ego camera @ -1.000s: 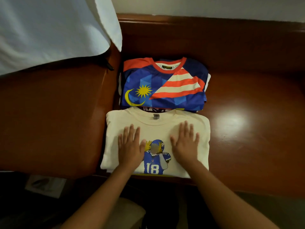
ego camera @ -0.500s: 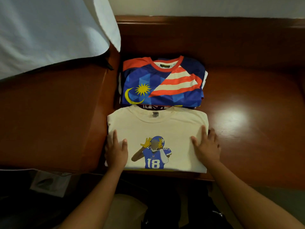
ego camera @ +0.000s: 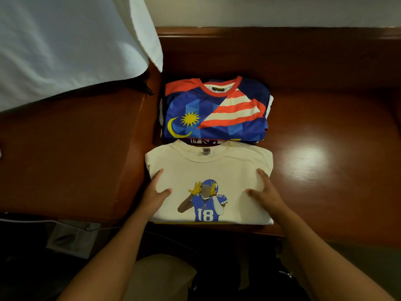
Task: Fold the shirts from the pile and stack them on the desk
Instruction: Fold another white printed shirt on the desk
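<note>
A folded cream shirt with a blue number 18 player print lies at the desk's near edge. My left hand holds its left side and my right hand holds its right side. Each thumb lies on top of the cloth, and most of the fingers are hidden at the shirt's side edge. Just behind it sits the stack of folded shirts, topped by a blue, red and white flag shirt.
The dark wooden desk stretches to the right, with a raised back ledge. A higher wooden surface stands on the left, with a white cloth draped over its far part. Dark floor and bags lie below.
My hands slid from the middle of the cream shirt out to its sides, then came slightly inward with thumbs spread on top. The shirt has stayed in place.
</note>
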The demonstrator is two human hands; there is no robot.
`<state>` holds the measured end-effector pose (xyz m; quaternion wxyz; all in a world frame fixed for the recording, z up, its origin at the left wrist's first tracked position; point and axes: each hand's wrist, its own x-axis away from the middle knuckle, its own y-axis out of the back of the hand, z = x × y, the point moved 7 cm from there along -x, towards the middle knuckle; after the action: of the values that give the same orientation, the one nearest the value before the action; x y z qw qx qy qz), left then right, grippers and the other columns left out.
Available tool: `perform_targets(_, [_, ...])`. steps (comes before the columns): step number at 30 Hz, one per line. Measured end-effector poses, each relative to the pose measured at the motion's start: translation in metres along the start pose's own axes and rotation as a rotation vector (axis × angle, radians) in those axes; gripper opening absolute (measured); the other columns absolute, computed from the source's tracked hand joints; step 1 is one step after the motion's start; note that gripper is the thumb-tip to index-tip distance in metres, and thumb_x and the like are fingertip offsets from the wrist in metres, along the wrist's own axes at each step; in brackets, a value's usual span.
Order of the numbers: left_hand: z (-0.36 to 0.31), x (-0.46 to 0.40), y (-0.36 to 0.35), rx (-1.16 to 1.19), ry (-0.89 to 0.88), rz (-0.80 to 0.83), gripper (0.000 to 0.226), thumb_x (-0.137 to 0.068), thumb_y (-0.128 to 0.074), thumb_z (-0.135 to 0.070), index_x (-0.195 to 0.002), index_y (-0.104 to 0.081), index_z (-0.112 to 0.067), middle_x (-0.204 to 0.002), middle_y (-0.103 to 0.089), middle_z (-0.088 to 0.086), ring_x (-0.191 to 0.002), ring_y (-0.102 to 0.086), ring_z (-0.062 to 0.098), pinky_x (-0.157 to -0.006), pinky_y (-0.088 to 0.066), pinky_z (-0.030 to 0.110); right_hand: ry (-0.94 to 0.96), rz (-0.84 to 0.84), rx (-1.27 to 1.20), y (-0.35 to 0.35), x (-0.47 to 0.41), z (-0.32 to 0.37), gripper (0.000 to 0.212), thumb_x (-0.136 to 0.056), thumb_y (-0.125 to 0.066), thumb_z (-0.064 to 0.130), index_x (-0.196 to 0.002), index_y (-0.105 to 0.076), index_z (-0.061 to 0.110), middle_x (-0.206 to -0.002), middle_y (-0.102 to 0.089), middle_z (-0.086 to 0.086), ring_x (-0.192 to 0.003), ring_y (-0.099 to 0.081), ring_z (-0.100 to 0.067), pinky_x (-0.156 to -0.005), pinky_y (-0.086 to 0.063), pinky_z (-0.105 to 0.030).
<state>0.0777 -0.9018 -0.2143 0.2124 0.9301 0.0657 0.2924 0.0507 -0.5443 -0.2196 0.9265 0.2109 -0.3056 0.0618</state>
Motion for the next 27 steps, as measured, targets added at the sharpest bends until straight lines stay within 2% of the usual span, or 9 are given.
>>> perform_targets(4, [-0.004,-0.001,0.001,0.027,-0.015,0.025,0.067,-0.088,-0.064,-0.005,-0.143,-0.037,-0.031,-0.135,-0.042,-0.002,-0.118,-0.042,0.014,-0.094,-0.039,0.030,0.032,0.035,-0.059,-0.002,0.001,0.003,0.077,-0.084,-0.071,0.015,-0.147,-0.029,0.032,-0.150,-0.031,0.000,-0.125,-0.040,-0.022,-0.107,-0.039,-0.045])
perform_targets(8, [-0.005,-0.004,-0.001,0.066,0.000,0.051,0.065,-0.088,-0.065,-0.007,-0.139,-0.039,-0.038,-0.137,-0.039,-0.004,-0.124,-0.039,0.017,-0.103,-0.039,0.037,0.015,0.072,-0.108,-0.003,0.002,0.002,0.079,-0.083,-0.073,0.018,-0.146,-0.028,0.036,-0.148,-0.031,0.003,-0.125,-0.041,-0.023,-0.106,-0.041,-0.045])
perform_targets(11, [-0.002,-0.006,0.001,0.135,0.044,0.059,0.061,-0.088,-0.065,-0.008,-0.134,-0.043,-0.043,-0.141,-0.041,0.000,-0.125,-0.042,0.022,-0.106,-0.040,0.046,-0.001,0.110,-0.185,-0.003,0.003,0.003,0.079,-0.083,-0.073,0.017,-0.147,-0.030,0.038,-0.141,-0.035,0.006,-0.117,-0.046,-0.019,-0.086,-0.049,-0.029])
perform_targets(13, [0.000,-0.005,0.000,0.190,0.072,0.076,0.061,-0.088,-0.065,-0.008,-0.131,-0.045,-0.046,-0.141,-0.043,0.001,-0.125,-0.043,0.023,-0.106,-0.040,0.048,-0.026,0.151,-0.224,-0.004,0.002,0.004,0.079,-0.083,-0.072,0.014,-0.146,-0.033,0.040,-0.137,-0.039,0.005,-0.110,-0.051,-0.015,-0.073,-0.048,-0.021])
perform_targets(17, [-0.004,-0.002,-0.005,0.323,0.131,0.139,0.065,-0.089,-0.062,-0.004,-0.137,-0.041,-0.043,-0.135,-0.046,-0.001,-0.122,-0.047,0.023,-0.100,-0.045,0.042,-0.009,0.129,-0.257,-0.004,-0.002,0.007,0.073,-0.079,-0.071,0.005,-0.136,-0.046,0.045,-0.143,-0.040,0.002,-0.118,-0.049,-0.021,-0.092,-0.048,-0.033])
perform_targets(19, [-0.004,-0.001,-0.006,0.317,0.140,0.143,0.067,-0.088,-0.063,-0.004,-0.137,-0.041,-0.044,-0.136,-0.045,0.000,-0.122,-0.047,0.024,-0.102,-0.044,0.044,0.014,0.102,-0.254,-0.003,-0.001,0.010,0.073,-0.079,-0.067,0.001,-0.136,-0.047,0.042,-0.143,-0.040,0.002,-0.121,-0.047,-0.023,-0.100,-0.045,-0.038])
perform_targets(21, [-0.005,-0.001,-0.005,0.287,0.133,0.127,0.066,-0.088,-0.063,-0.004,-0.135,-0.043,-0.047,-0.139,-0.043,0.000,-0.122,-0.047,0.024,-0.103,-0.043,0.047,0.021,0.096,-0.266,-0.003,0.002,0.013,0.073,-0.081,-0.064,-0.002,-0.139,-0.046,0.038,-0.140,-0.040,0.001,-0.119,-0.047,-0.024,-0.100,-0.045,-0.041])
perform_targets(24, [-0.009,0.003,-0.005,0.242,0.106,0.093,0.067,-0.087,-0.061,-0.002,-0.132,-0.043,-0.048,-0.139,-0.042,0.002,-0.122,-0.046,0.025,-0.104,-0.042,0.049,0.052,0.072,-0.226,-0.003,0.005,0.018,0.072,-0.083,-0.060,-0.002,-0.142,-0.042,0.035,-0.140,-0.038,0.002,-0.118,-0.046,-0.023,-0.094,-0.046,-0.036])
perform_targets(27, [-0.019,0.008,-0.005,0.228,0.058,0.057,0.068,-0.086,-0.058,0.003,-0.131,-0.044,-0.047,-0.138,-0.044,0.002,-0.121,-0.046,0.024,-0.103,-0.043,0.047,0.094,0.027,-0.204,0.002,0.009,0.024,0.070,-0.083,-0.058,0.000,-0.141,-0.042,0.036,-0.139,-0.038,0.005,-0.120,-0.045,-0.024,-0.100,-0.046,-0.043])
